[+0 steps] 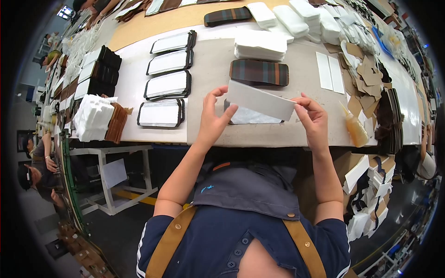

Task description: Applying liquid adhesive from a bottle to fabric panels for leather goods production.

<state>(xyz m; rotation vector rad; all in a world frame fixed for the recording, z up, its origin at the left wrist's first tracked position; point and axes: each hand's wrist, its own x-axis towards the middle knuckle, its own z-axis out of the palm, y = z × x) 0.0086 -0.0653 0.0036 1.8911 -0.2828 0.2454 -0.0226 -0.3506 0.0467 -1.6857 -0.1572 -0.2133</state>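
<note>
A thin white rectangular panel (260, 100) is held tilted over the table's grey covering sheet (205, 135). My left hand (216, 116) has its fingers and thumb at the panel's left end. At the opposite end, my right hand (313, 118) pinches the corner between thumb and fingers. Partly hidden under the panel lies a pale piece with dark edges (255, 118). Just beyond it rests a dark plaid fabric piece (259, 72), and behind that stands a stack of white padding sheets (260, 47).
Dark-edged white pieces (163, 113) lie in several piles on the left, beside white padding (92, 118). On the right are a glue bottle (356, 128), two white strips (330, 73), cardboard scraps (368, 74) and dark fabric pieces (389, 120). Other people are at the left.
</note>
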